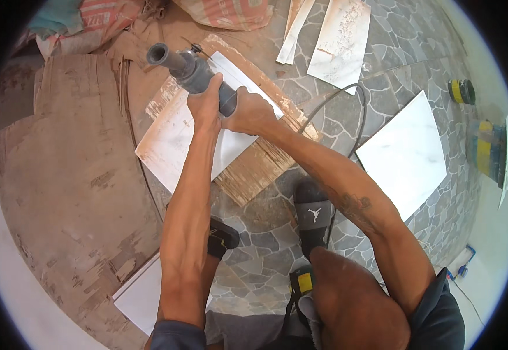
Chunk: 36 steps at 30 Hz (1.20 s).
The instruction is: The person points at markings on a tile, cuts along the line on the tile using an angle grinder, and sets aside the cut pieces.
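Both of my hands are closed around a dark grey power tool (198,74) that looks like an angle grinder. A thick stub with a round, ringed end (158,54) sticks out to its left. My left hand (207,105) wraps the tool's near side, and my right hand (249,112) grips its body just to the right. Beneath the tool lies a white, marble-look tile (175,154) dusted with reddish powder. It rests across a worn wooden board (259,169). The tool's working end is mostly hidden, so contact with the tile cannot be told.
Another white tile (408,154) lies to the right, with a dusty tile (341,44) and narrow strips (293,32) farther back. A dark cable (363,111) loops over the stone-patterned floor. Brown sheeting (79,175) spreads at left; sacks (225,11) lie at the back. My feet are close by.
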Motion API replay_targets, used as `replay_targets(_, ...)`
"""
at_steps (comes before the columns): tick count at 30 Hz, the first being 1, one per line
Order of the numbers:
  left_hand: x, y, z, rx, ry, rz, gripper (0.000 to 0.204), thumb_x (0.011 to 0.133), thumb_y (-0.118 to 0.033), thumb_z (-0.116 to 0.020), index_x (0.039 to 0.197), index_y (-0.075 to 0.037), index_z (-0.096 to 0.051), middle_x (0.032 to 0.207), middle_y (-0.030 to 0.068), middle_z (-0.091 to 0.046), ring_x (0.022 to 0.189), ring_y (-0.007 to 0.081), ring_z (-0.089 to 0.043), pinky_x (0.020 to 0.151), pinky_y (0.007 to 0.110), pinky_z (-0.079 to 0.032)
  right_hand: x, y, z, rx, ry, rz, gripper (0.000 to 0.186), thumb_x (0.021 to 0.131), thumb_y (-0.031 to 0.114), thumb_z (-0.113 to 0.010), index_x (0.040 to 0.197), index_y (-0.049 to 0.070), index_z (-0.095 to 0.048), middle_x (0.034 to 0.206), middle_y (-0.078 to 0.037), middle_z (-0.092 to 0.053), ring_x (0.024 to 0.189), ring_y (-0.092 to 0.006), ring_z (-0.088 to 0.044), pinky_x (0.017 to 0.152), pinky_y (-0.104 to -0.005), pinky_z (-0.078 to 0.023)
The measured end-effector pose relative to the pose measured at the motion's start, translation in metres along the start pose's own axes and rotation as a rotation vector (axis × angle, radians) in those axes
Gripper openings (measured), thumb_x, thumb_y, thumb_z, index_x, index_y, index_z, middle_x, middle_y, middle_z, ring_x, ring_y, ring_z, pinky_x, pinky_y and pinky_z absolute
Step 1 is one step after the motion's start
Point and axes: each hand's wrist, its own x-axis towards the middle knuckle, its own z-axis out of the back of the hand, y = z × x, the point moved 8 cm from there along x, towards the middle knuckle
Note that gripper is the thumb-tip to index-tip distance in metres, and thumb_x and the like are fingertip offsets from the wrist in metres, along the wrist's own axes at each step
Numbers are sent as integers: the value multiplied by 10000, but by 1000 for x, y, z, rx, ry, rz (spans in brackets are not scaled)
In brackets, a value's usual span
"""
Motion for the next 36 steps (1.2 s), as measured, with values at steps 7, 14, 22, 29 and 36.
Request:
replay_targets(7,17,13,-1,-4,-28,11,381,821,-177,-794,1063,73,-639,980,122,-681,830,195,-673,744,323,-552,12,-3,3,-47,-69,44,785,666,598,-767,1011,-87,-600,933,-264,-701,902,-391,-709,799,-456,-564)
replay_targets(14,13,12,-5,-9,-38,38,400,815,-190,-798,1061,82,-637,977,119,-674,820,195,-670,725,330,-558,18,-9,0,-60,-62,35,799,649,607,-770,1016,-86,-616,955,-257,-706,928,-388,-707,823,-448,-559)
replay_targets(22,18,13,-4,-5,-17,52,399,812,-189,-799,1065,75,-639,978,111,-668,820,190,-664,727,326,-554,20,-7,-2,-66,-59,41,731,641,517,-765,1030,-85,-622,981,-266,-704,946,-385,-705,828,-437,-561)
replay_targets(29,19,12,-6,-15,-15,48,401,806,-199,-804,1058,70,-644,976,107,-665,824,188,-660,736,323,-550,22,-9,-1,-57,-48,45,743,642,529,-759,1031,-91,-629,984,-269,-704,952,-387,-704,831,-441,-560)
replay_targets(36,16,13,-6,29,-31,101,412,799,-201,-808,1057,74,-644,974,112,-664,817,192,-662,723,330,-558,22,-11,-2,-49,-29,28,791,651,571,-751,1055,-99,-637,1011,-276,-702,967,-396,-700,840,-444,-557)
